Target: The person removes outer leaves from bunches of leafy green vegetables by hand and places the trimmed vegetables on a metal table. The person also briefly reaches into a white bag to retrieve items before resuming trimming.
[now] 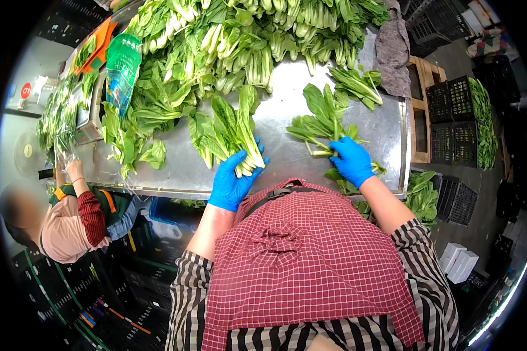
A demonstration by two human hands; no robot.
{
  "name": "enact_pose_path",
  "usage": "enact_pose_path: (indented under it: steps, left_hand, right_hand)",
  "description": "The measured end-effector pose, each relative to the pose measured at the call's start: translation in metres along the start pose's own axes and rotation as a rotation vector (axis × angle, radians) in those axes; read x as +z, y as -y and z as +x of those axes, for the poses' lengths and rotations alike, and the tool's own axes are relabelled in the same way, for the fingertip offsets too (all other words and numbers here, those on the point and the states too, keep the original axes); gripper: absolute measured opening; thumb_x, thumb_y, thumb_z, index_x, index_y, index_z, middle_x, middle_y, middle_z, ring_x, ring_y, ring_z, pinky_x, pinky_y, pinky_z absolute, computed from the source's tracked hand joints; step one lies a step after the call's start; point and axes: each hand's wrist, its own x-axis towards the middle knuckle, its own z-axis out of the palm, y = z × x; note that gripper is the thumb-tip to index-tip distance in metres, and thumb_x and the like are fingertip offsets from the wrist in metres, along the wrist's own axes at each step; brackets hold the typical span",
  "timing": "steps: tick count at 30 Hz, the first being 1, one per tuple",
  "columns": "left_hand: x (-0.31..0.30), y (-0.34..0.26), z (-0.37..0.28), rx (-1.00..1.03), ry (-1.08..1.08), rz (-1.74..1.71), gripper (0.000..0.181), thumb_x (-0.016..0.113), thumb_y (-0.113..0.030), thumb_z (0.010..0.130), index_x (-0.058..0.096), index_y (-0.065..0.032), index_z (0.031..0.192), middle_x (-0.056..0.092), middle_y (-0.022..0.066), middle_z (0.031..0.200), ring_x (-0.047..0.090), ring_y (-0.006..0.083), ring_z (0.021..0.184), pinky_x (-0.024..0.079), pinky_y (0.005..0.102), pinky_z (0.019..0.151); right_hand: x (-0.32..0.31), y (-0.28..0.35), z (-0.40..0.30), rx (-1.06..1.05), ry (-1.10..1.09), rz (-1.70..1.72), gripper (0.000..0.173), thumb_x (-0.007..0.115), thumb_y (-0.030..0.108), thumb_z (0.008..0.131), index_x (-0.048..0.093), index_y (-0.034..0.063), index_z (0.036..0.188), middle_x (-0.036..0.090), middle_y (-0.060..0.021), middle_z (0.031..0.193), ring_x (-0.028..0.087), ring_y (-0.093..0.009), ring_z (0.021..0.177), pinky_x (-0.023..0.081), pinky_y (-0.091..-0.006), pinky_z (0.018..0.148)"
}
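My left hand (236, 179), in a blue glove, holds a small bunch of leafy greens with pale stems (235, 127), probably bok choy or choy sum. The stem ends rest in the palm and the leaves point away from me over the steel table (281, 145). My right hand (352, 161), gloved the same way, pinches the stems of some looser greens (326, 112) near the table's right end. More leaves poke out beneath that wrist. A separate bunch (358, 85) lies beyond it, close to a grey cloth (391, 52).
A large heap of greens (246, 44) covers the table's far side. At left are a green printed plastic bag (123, 66) and a co-worker (70, 215) handling bagged greens. Black crates of greens (450, 118) stand on the right, beside a wooden pallet (419, 109). A blue bin (169, 213) sits below the table edge.
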Motion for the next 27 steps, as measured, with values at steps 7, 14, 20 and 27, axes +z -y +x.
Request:
enact_pose_path:
  steps: [7,14,20,27]
  left_hand:
    - [-0.021,-0.003,0.008,0.047,-0.136,0.273,0.048,0.059,0.001,0.084,0.046,-0.0038,0.13,0.059,0.0128,0.118,0.061,0.0275,0.104,0.053,0.0455,0.086]
    - [-0.024,-0.005,0.027,0.092,-0.12,0.842,0.048,0.072,-0.004,0.074,0.055,-0.0003,0.119,0.065,0.0086,0.106,0.062,0.0159,0.091,0.05,0.0274,0.08]
    - [-0.028,-0.003,0.032,0.184,-0.277,0.991,0.052,0.075,-0.004,0.073,0.052,0.0038,0.119,0.064,0.0128,0.109,0.062,0.0202,0.095,0.05,0.0308,0.083]
    - [-0.024,-0.02,0.003,0.137,-0.403,1.219,0.079,0.079,-0.02,0.076,0.037,0.0088,0.137,0.054,0.0256,0.126,0.055,0.027,0.114,0.048,0.0344,0.091]
  right_hand:
    - [-0.031,0.018,-0.018,-0.037,-0.096,-0.022,0.046,0.075,0.028,0.075,0.063,0.0143,0.118,0.059,-0.0161,0.112,0.061,-0.035,0.095,0.051,-0.0406,0.081]
    - [-0.031,0.051,-0.002,-0.097,-0.236,0.045,0.039,0.068,0.024,0.081,0.063,0.0116,0.117,0.058,-0.018,0.115,0.058,-0.036,0.1,0.049,-0.0434,0.081]
    - [-0.014,0.055,0.019,-0.167,-0.153,-0.071,0.037,0.064,0.027,0.082,0.062,0.0142,0.117,0.057,-0.0144,0.119,0.055,-0.034,0.104,0.041,-0.0456,0.09]
    - [-0.009,0.032,0.051,-0.177,-0.282,-0.12,0.051,0.068,0.039,0.079,0.059,0.0147,0.123,0.048,-0.0156,0.132,0.046,-0.035,0.12,0.035,-0.0465,0.101]
